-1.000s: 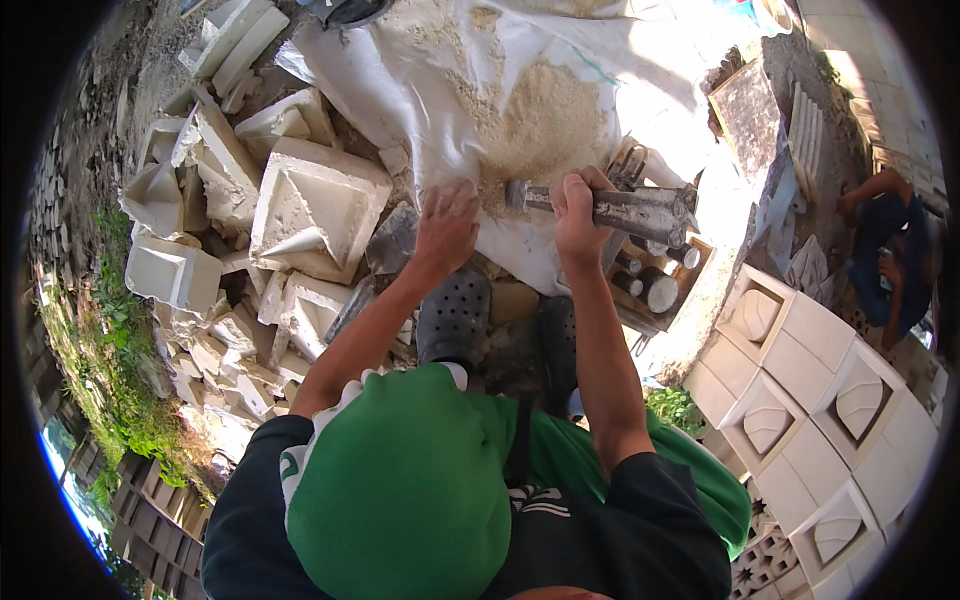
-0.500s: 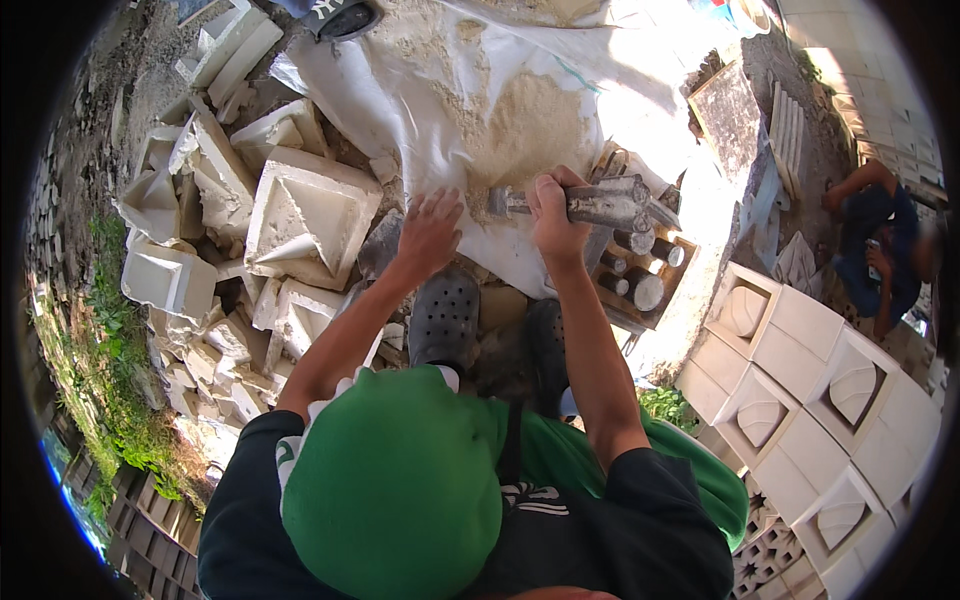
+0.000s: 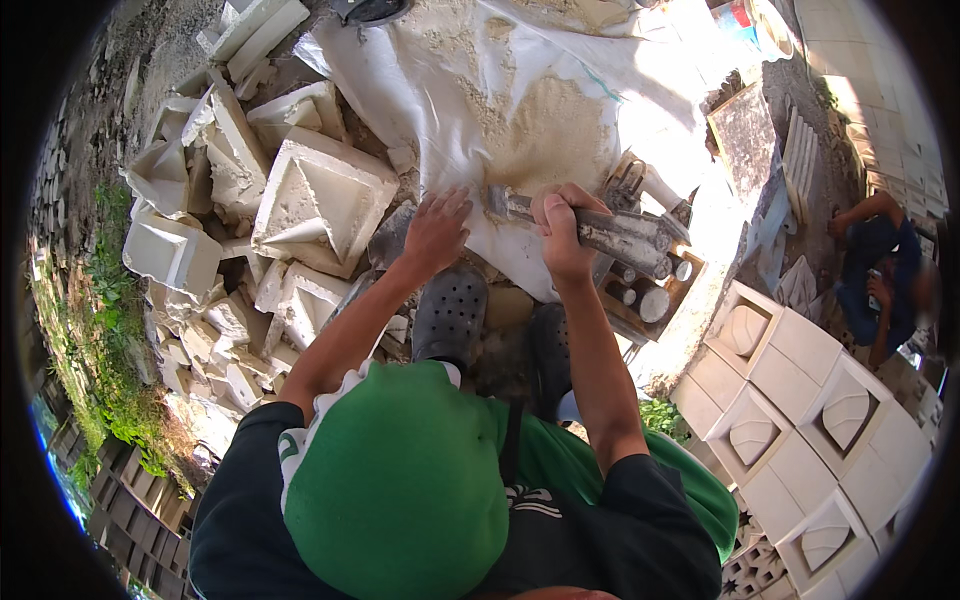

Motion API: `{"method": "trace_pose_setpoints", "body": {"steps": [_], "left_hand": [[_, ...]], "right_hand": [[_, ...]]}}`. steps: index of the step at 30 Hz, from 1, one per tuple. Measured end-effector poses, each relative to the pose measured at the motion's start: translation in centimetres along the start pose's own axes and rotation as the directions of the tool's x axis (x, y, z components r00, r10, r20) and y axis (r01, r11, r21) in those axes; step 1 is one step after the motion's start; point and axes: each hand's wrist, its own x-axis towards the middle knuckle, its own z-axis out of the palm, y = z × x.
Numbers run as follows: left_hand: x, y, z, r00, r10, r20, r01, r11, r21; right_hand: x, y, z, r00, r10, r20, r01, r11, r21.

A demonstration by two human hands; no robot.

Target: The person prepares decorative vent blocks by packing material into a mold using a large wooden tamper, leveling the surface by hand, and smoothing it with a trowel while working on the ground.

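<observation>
My right hand is wrapped round a long, cement-caked grey tool. A narrow flat end of it points left; its thicker, ridged end points right, above a box-like mould with several round grey cylinders in it. I cannot make out the tool's exact kind. My left hand is spread with fingers outstretched, palm down at the near edge of a white sheet. Sandy powder lies on the sheet, beyond both hands. My left hand holds nothing that I can see.
Broken cream-coloured blocks are heaped at the left. Rows of pale moulded blocks stand at the right. A flat grey slab lies at the far right, near a bucket. Another person sits at the right edge. My dark clogs are below my hands.
The tool in my right hand has turned a little, so its right end sits lower and its round ends show less. The left hand has barely moved. The whole view has shifted slightly.
</observation>
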Motion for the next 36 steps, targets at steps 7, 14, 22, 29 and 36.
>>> {"method": "trace_pose_setpoints", "body": {"steps": [7,14,22,29,36], "left_hand": [[0.5,-0.6,-0.3,1.000,-0.013,-0.005,0.013,0.999,-0.034],[0.8,-0.9,-0.8,0.999,-0.001,0.034,0.004,0.996,-0.089],[1.2,-0.8,-0.9,0.997,-0.003,0.076,0.012,0.992,-0.128],[0.8,-1.3,-0.9,0.995,0.012,0.099,0.002,0.991,-0.135],[0.8,-0.7,-1.7,0.991,0.033,0.132,-0.018,0.994,-0.111]], "right_hand": [[-0.1,-4.2,0.4,0.977,-0.213,-0.019,0.213,0.962,0.170],[0.4,1.2,0.1,0.999,0.024,-0.028,-0.019,0.989,0.146],[-0.6,0.5,0.1,0.987,-0.111,-0.120,0.108,0.994,-0.028],[0.4,-1.0,0.4,0.995,0.045,-0.088,-0.037,0.995,0.095],[-1.2,2.0,-0.6,0.990,-0.019,-0.138,0.013,0.999,-0.040]]}}
